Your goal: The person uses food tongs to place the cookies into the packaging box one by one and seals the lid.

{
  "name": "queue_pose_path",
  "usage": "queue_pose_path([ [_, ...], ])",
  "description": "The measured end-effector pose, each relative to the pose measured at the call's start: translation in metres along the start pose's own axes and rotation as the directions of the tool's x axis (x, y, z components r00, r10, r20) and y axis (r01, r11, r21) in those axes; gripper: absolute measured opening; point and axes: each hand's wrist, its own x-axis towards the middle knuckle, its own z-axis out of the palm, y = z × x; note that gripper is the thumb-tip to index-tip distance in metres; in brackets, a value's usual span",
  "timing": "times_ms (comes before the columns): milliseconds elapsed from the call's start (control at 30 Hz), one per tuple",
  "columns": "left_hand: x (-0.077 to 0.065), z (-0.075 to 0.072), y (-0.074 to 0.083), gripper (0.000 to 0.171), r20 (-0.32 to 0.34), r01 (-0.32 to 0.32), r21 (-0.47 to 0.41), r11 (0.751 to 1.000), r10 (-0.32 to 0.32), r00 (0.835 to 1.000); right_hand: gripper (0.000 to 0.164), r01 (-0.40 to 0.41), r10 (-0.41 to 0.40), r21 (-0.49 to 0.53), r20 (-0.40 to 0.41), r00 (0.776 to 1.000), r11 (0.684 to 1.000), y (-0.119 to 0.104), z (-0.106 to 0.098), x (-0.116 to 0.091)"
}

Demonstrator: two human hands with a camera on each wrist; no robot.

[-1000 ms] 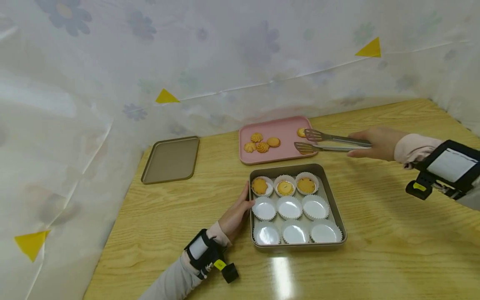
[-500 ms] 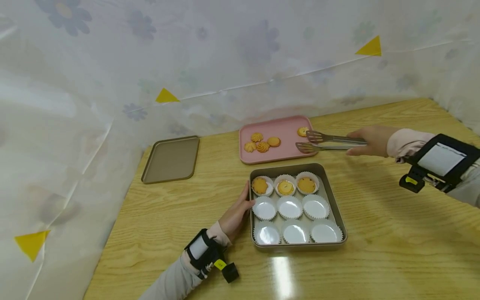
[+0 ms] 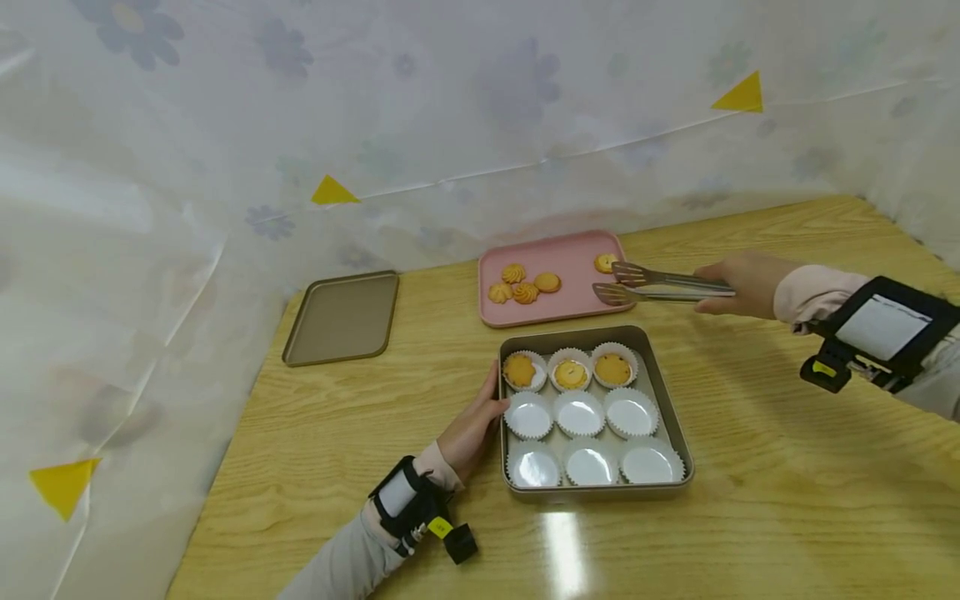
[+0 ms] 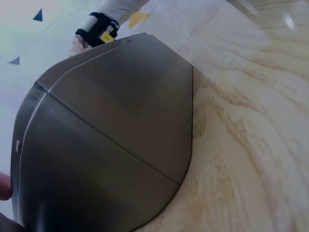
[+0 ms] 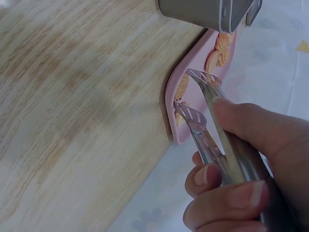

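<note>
My left hand (image 3: 471, 432) holds the left wall of a square metal baking pan (image 3: 681, 442), its thumb at the rim. Inside the pan, white paper cups (image 3: 579, 415) stand in three rows; the far row bears cookies (image 3: 611, 370), the others show only bare paper. My right hand (image 3: 750, 283) grips metal slotted tongs (image 3: 675, 282), also seen in the right wrist view between thumb and fingers (image 5: 241, 193). The tongs' slotted ends are apart over the right end of a pink tray (image 3: 577, 308). Beside the upper end lies a round cookie (image 3: 604, 263), partly covered.
Several cookies (image 3: 525, 293) lie in the left half of the pink tray. A flat brown square tray (image 3: 341, 321) rests at the table's back left. Behind the wooden table (image 3: 337, 433) hangs a pale flowered sheet (image 3: 450, 100) with yellow triangles.
My right hand and forearm have shifted slightly left, while the tongs' ends have edged a little to the right over the pink tray. The left hand and pan stay put.
</note>
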Motion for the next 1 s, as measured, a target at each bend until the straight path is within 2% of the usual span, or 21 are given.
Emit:
queue_pose_path([
  [533, -0.0008, 0.0001, 0.0010, 0.071, -0.002, -0.003, 0.010, 1.000, 0.003, 1.000, 0.056, -0.010, 0.010, 0.003, -0.021, 1.000, 1.000, -0.0010, 0.0031, -0.0031],
  [800, -0.0006, 0.0006, 0.0009, 0.072, -0.011, 0.001, 0.010, 1.000, -0.001, 1.000, 0.055, 0.021, -0.019, 0.030, -0.052, 0.998, 0.999, 0.0005, 0.0042, -0.0067],
  [1000, -0.0003, 0.0004, 0.0001, 0.072, -0.014, 0.003, 0.006, 1.000, -0.003, 1.000, 0.058, -0.004, 0.005, 0.036, -0.054, 0.999, 0.999, -0.0010, 0.0008, -0.0082],
])
